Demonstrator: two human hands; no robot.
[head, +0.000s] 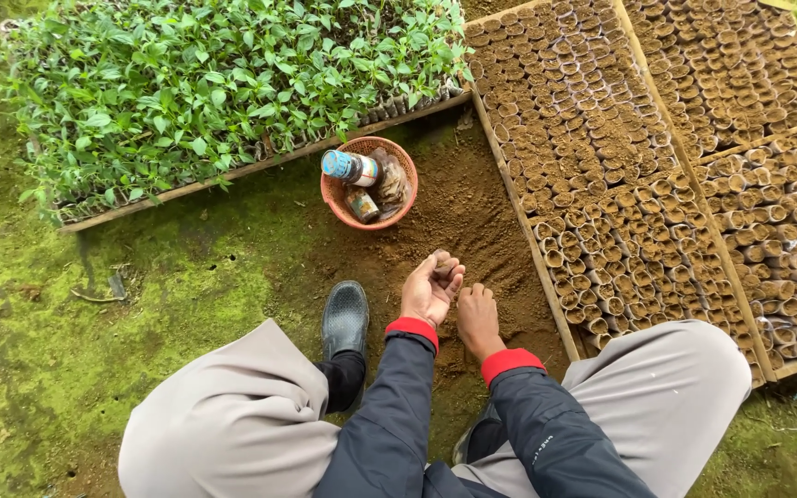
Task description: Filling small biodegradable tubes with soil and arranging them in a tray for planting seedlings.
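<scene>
Hands worked the soil heap beside the trays.
Left hand (430, 288) cupped, fingers curled around a soil clump (444, 266); right hand (478, 316) lay palm-down, fingers together, on loose soil (472, 231).

A blue-capped labelled jar (350, 167) and a small tin (362, 205) lie in the orange basket (336, 195)

We are in an outdoor plant nursery: a tray of green seedlings (223, 92) at eleven o'clock, soil-filled seedling pots (657, 175) at two, mossy ground (94, 323) beneath us.
</scene>
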